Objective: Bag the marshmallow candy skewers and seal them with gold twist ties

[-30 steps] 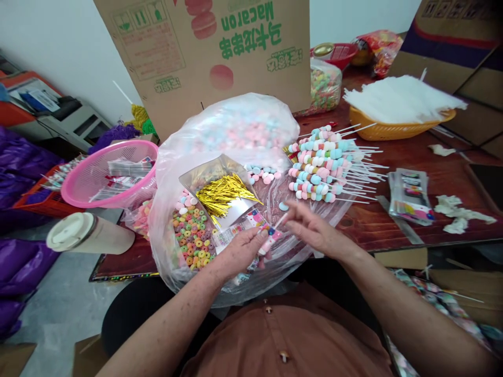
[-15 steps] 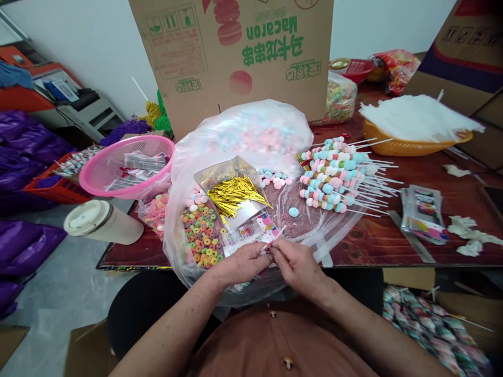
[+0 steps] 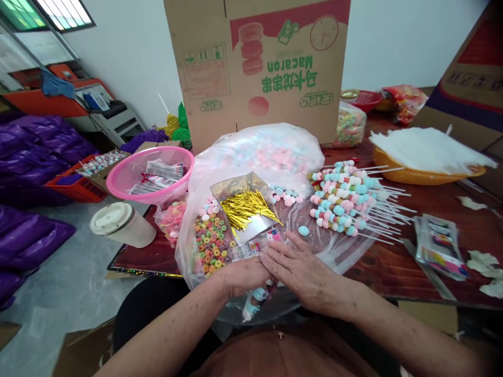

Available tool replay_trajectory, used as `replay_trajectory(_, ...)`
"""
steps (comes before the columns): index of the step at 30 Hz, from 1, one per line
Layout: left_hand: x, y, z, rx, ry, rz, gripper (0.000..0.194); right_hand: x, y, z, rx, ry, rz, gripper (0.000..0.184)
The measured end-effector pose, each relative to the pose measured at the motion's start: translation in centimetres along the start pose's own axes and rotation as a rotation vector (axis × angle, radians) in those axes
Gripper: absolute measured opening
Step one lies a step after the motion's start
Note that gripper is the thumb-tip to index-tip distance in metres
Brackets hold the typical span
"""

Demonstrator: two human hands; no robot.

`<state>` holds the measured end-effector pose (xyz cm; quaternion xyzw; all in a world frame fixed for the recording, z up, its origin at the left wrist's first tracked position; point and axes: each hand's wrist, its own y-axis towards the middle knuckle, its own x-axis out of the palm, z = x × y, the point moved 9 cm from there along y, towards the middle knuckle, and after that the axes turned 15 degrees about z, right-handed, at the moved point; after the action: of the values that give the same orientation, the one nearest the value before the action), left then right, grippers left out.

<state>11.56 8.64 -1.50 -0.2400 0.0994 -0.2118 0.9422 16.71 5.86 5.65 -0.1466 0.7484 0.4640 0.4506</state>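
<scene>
My left hand is closed around a candy skewer in a clear printed bag. The skewer's lower end pokes out below the hand, slanting toward my body; its upper part is hidden. My right hand lies across the left fingers, its own fingers stretched out and pressed flat. Just beyond the hands are a flat printed bag and a silver pouch of gold twist ties. Ring candies lie to the left in the large plastic bag, and one blue candy sits beyond my right hand.
Several marshmallow-like skewers are piled at right. Behind them stands an orange basket of white sticks. Printed bags lie at far right. At left are a pink basket and a cup. A cardboard box stands behind.
My right hand has gone from a pinch at the stick to flat, outstretched fingers over my left hand. The bagged skewer's lower end now shows. The camera view has tilted up and turned left.
</scene>
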Motion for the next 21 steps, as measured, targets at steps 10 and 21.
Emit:
replay_trajectory(10, -0.2, -1.9, -1.8, -0.018, 0.314, -0.418, 0.019, 3.7, 0.3, -2.2, -0.195, -0.185, -0.190, 0.019)
replay_trajectory(21, -6.2, -5.4, 1.8, 0.930, 0.772, 0.476, 0.023, 10.1, 0.0, -0.3, 1.144, 1.338, -0.574, 0.027)
